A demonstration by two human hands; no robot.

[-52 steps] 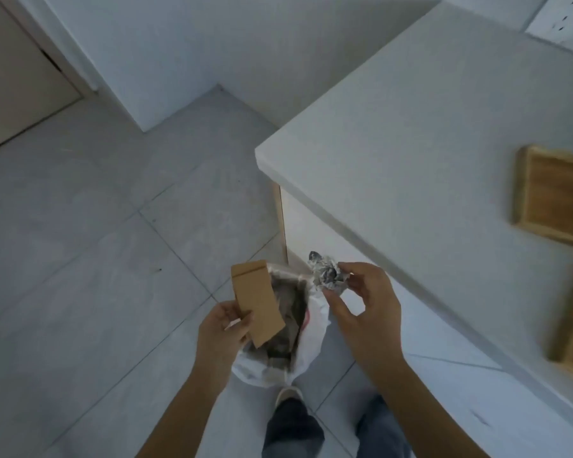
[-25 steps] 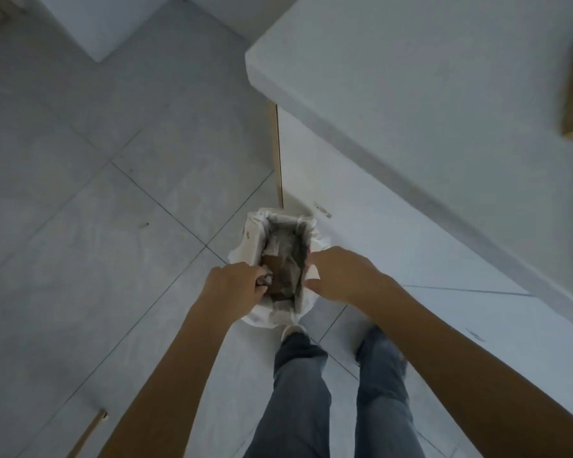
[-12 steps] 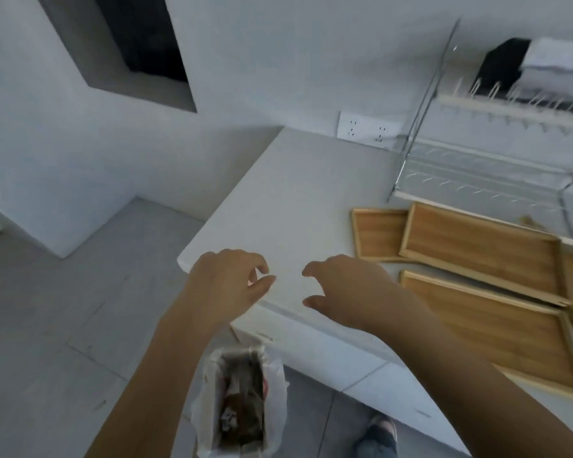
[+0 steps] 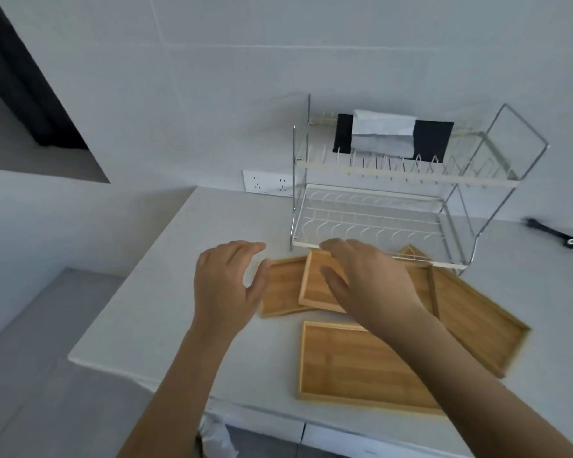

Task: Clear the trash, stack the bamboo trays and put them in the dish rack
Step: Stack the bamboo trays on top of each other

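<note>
Overhead, both hands were seen open and empty: the left hand point(image 4: 227, 285) beside a small tray point(image 4: 280, 289), the right hand point(image 4: 368, 282) over another tray point(image 4: 315, 285). All trays lay on the counter point(image 4: 179, 276) before the dish rack point(image 4: 377, 206).

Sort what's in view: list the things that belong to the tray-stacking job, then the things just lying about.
Part of the job:
- bamboo trays, scattered on the counter
- dish rack, lower shelf bare
- trash bag on the floor

Just lying about:
- black tool at right on the counter
- dark and white cloths on the rack's top shelf
- wall socket
</note>
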